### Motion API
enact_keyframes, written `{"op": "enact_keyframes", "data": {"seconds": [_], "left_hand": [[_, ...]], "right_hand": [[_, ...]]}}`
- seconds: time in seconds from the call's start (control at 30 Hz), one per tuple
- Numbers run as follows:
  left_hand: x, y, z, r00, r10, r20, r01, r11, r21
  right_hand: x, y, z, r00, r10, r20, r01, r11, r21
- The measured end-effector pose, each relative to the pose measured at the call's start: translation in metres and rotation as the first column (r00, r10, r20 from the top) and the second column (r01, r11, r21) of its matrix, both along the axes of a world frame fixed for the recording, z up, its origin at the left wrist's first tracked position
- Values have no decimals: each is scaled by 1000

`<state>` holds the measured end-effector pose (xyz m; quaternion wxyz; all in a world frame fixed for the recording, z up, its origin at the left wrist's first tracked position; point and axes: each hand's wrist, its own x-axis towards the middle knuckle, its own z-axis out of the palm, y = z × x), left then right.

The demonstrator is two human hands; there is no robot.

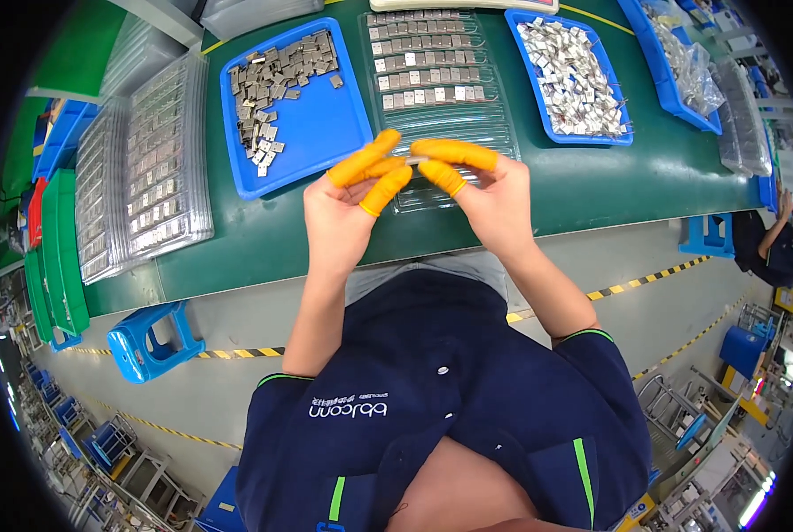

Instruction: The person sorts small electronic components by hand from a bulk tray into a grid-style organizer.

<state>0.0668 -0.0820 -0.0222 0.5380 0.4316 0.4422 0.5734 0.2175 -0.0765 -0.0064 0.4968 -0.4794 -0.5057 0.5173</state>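
Note:
My left hand (347,206) and my right hand (496,191) meet above the near part of a transparent blister tray (450,129). Yellow finger cots cover the thumbs and some fingers of both. Pinched between the fingertips of the two hands is a small silvery connector piece (416,160), mostly hidden by them. Rows of metal USB plugs (432,96) fill the far part of the blister tray. To the left, a blue tray (325,124) holds a heap of loose metal plug shells (281,75). Small white connector parts (574,84) are piled in another blue tray (583,138) on the right.
Stacked transparent blister trays (161,151) with plugs stand on the green table (583,191) at far left. A blue bin (663,66) with plastic bags is at the far right. Green crates (64,248) and a blue stool (153,341) lie left; another person (773,244) sits far right.

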Motion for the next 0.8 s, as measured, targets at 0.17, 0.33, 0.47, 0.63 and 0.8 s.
{"op": "enact_keyframes", "data": {"seconds": [0.17,0.33,0.47,0.63,0.8], "left_hand": [[-1,-5,-8,987,-118,-108,108,990,-95],[-5,-2,-14,963,-98,-252,108,994,28],[-4,-5,-14,984,-138,-117,146,987,60],[-11,0,-18,1000,-25,12,24,999,27],[-7,2,-16,1000,-13,7,13,1000,-24]], "right_hand": [[3,8,-6,856,-247,454,-99,784,613],[2,9,-2,838,-165,519,-212,778,591],[6,12,-1,852,-71,519,-249,816,521],[8,27,-3,844,-340,416,38,810,585],[-2,25,2,812,-137,568,-245,802,544]]}}
